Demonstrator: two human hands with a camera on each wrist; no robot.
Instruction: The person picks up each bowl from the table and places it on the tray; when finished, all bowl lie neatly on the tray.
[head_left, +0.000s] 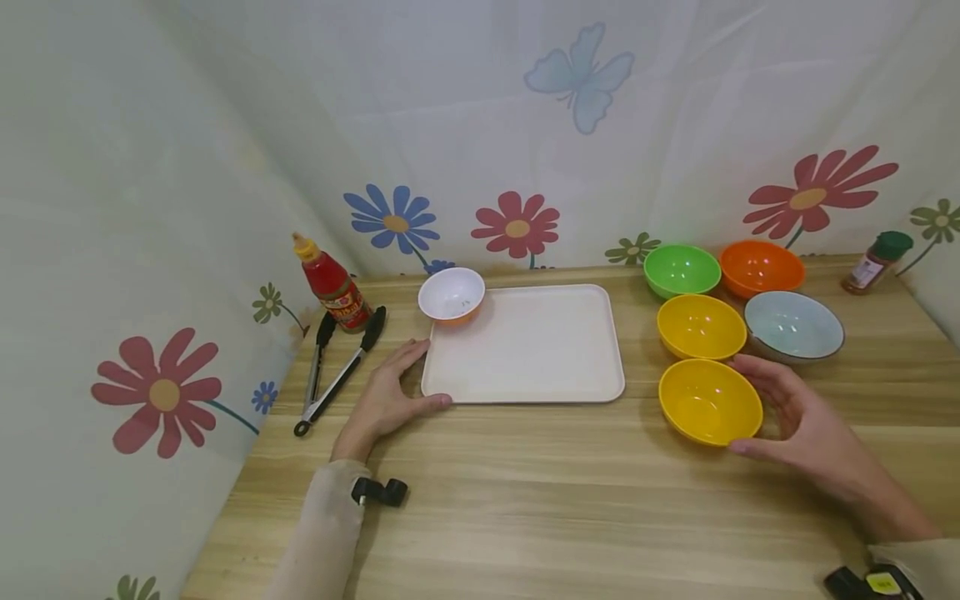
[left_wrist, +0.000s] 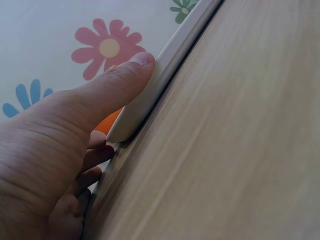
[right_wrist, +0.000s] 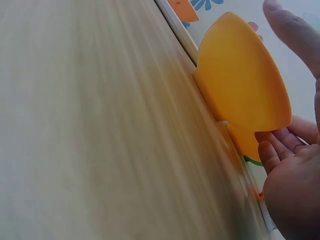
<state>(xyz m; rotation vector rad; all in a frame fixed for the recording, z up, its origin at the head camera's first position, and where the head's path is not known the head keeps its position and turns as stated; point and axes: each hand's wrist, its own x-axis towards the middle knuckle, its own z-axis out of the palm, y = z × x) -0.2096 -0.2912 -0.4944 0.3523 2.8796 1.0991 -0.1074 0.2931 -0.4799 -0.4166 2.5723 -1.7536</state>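
Note:
A white rectangular tray lies on the table. My left hand is spread around its near left corner, thumb over the front rim and fingers along the left side. A small white bowl with an orange outside sits over the tray's far left corner. At the right, my right hand stands around the nearest yellow bowl, thumb at the near side and fingers at the right rim. The right wrist view shows the thumb apart from this bowl. Another yellow bowl stands just behind it.
Green, orange and pale blue bowls stand at the back right, beside a green-capped spice jar. At left are a red sauce bottle and spread black-tipped tongs. A flowered curtain hangs behind.

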